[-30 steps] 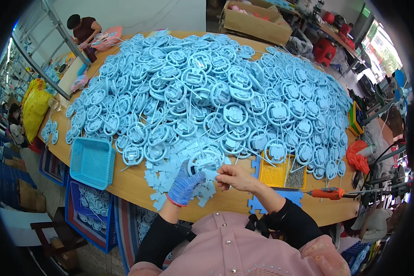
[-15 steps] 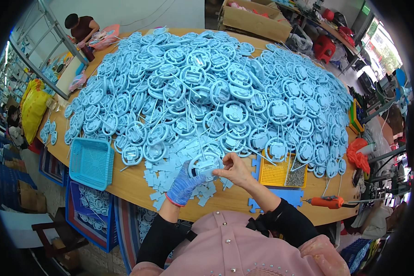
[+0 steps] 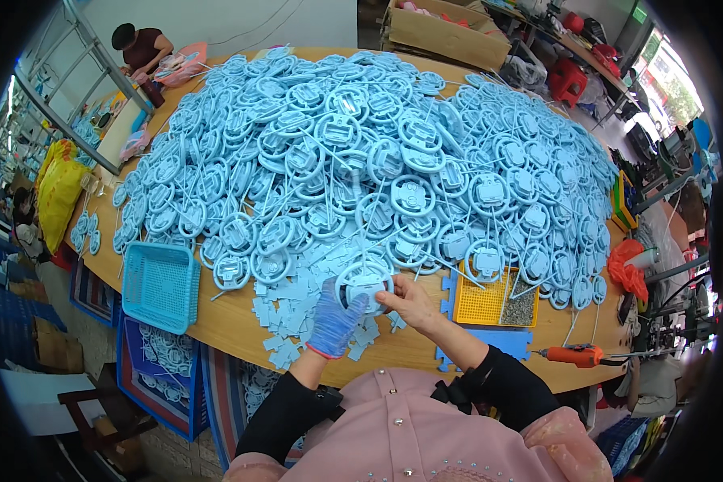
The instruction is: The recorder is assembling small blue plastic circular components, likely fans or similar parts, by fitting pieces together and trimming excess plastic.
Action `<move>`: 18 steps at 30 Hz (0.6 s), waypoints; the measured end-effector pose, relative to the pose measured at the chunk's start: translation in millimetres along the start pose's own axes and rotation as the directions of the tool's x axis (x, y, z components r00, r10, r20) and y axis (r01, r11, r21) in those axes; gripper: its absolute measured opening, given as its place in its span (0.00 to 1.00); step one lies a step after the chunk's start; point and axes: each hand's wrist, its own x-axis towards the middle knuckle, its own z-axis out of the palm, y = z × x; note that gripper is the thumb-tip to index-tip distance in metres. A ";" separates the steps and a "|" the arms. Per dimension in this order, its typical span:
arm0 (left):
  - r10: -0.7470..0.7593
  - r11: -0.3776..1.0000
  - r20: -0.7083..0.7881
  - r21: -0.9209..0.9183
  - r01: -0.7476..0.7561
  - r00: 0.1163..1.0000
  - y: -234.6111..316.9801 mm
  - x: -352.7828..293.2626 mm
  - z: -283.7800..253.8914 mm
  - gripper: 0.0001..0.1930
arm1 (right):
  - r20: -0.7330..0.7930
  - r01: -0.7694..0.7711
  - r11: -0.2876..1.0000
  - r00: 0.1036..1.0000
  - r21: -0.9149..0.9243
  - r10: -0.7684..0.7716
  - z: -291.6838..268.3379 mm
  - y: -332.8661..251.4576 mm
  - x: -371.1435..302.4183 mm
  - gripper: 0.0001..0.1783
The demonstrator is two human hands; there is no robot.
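My left hand [image 3: 334, 323], in a blue and white glove, grips a light-blue plastic ring-shaped part [image 3: 365, 279] by its left side, thumb across its flat middle. My bare right hand [image 3: 414, 305] is closed at the part's right rim, thumb and fingers pinched against it. Whether a small plate is also between those fingers is hidden. Just beyond and beside the left hand lie many loose light-blue flat plates [image 3: 285, 309]. A large heap of similar ring-shaped parts [image 3: 321, 153], many with thin stems, covers most of the wooden table [image 3: 225, 321].
A blue basket [image 3: 159, 291] stands at the left table edge. On the right are a yellow tray [image 3: 480, 301] with small metal pieces [image 3: 522, 304], a blue foam mat [image 3: 498, 344] and an orange power screwdriver [image 3: 572, 355]. Another person [image 3: 143, 52] sits at the far left.
The ring-shaped part has turned to lie more face-on, and a dark spot on its left side no longer shows. My left hand has shifted slightly right; my right fingers have lowered onto the rim.
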 end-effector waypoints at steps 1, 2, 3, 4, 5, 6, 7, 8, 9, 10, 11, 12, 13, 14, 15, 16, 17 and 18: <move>0.036 0.999 -0.018 0.027 -0.035 0.999 1.3 1.7 4.5 0.30 | -0.028 0.008 1.000 1.000 0.023 -0.007 1.4 1.4 -0.6 0.21; 0.071 0.996 -0.035 0.055 -0.069 0.997 2.0 3.1 6.7 0.30 | -0.056 0.015 0.999 0.998 0.045 -0.012 -0.7 2.7 -2.6 0.20; 0.026 0.996 -0.005 0.087 -0.026 1.000 -4.3 6.8 6.2 0.30 | -0.085 0.022 0.997 0.996 0.068 -0.016 -3.8 4.7 -4.6 0.20; -0.018 0.993 0.026 0.117 0.015 0.999 -16.3 13.3 6.5 0.29 | -0.102 -0.016 0.998 0.995 0.062 0.022 -10.7 10.7 -4.7 0.18; -0.066 0.988 0.060 0.142 0.057 0.996 -21.1 16.6 8.3 0.29 | -0.149 0.030 0.999 0.988 0.019 -0.026 -24.4 18.4 -1.5 0.18; -0.149 0.980 0.088 -0.123 0.159 0.985 -22.9 17.2 7.8 0.24 | -0.195 0.073 0.997 0.978 -0.026 -0.076 -40.7 26.8 4.0 0.18; -0.212 0.953 0.053 -0.208 0.218 0.976 -25.5 24.2 -0.7 0.22 | -0.251 0.110 0.991 0.960 -0.075 -0.125 -58.2 29.7 3.8 0.18; -0.279 0.917 0.015 -0.293 0.271 0.960 -29.3 33.5 -22.9 0.21 | -0.374 0.178 0.979 0.918 0.098 -0.129 -72.7 12.3 2.3 0.18; -0.341 0.894 -0.042 -0.323 0.311 0.939 -43.8 44.7 -55.5 0.24 | -0.489 0.259 0.930 0.866 0.260 -0.105 -84.0 -7.0 3.2 0.17; -0.406 0.866 -0.089 -0.357 0.351 0.910 -56.0 54.9 -87.1 0.27 | -0.468 0.276 0.907 0.877 0.318 -0.103 -89.6 -19.8 1.8 0.17; -0.450 0.838 -0.253 -0.452 0.306 0.857 -61.4 61.1 -107.4 0.28 | -0.449 0.292 0.878 0.888 0.379 -0.101 -94.4 -27.3 1.0 0.17; -0.488 0.814 -0.407 -0.531 0.235 0.772 -60.6 68.5 -122.3 0.29 | -0.427 0.310 0.843 0.898 0.440 -0.107 -96.3 -30.5 0.1 0.16; -0.559 0.739 -0.373 -0.629 0.241 0.740 -51.5 78.6 -126.9 0.28 | -0.310 0.161 0.948 0.948 0.274 -0.072 -93.8 -19.5 -3.3 0.16; -0.625 0.652 -0.326 -0.717 0.245 0.709 -35.7 89.1 -127.2 0.28 | -0.203 0.021 0.997 0.979 0.077 -0.005 -87.7 -1.0 -7.0 0.16; -0.683 0.556 -0.275 -0.796 0.239 0.677 -25.0 101.1 -127.2 0.28 | -0.120 0.005 0.973 0.992 -0.229 -0.034 -82.8 28.7 -5.6 0.17; -0.671 0.557 -0.243 -0.789 0.260 0.700 -21.4 111.5 -132.2 0.27 | -0.014 0.016 0.856 1.000 -0.516 -0.027 -73.5 51.3 -2.3 0.18; -0.660 0.558 -0.218 -0.783 0.275 0.719 -21.6 119.2 -139.8 0.26 | 0.040 0.078 0.641 0.996 -0.764 -0.074 -59.2 54.7 -2.5 0.19; -0.649 0.560 -0.192 -0.776 0.291 0.737 -23.0 125.9 -146.3 0.25 | 0.107 0.137 0.354 0.989 -0.925 -0.105 -47.2 55.8 -2.9 0.19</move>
